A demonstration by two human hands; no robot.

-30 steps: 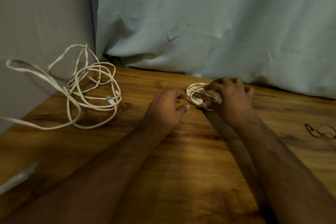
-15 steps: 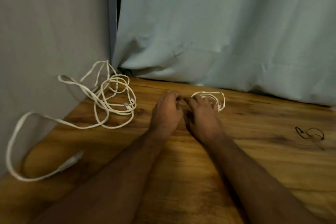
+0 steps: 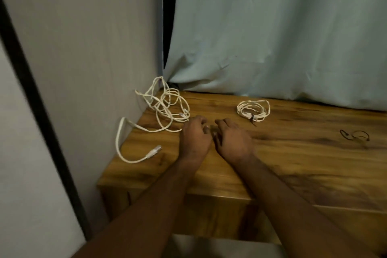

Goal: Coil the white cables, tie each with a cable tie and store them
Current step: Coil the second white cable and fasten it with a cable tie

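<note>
Black ties right of coil

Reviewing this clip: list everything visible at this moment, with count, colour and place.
coiled cable: one, white, far middle of the table, bound by a dark cable tie
loose cable: one tangle, white, far left corner, one end with its plug trailing over the left edge
spare ties: dark, count unclear, right side of the table
table: one, brown wood
curtain: one, pale blue-grey, behind the table
wall: pale, left
left hand: fingers loosely curled, holding nothing visible, beside the tangle
right hand: likewise, just right of the left hand
</note>
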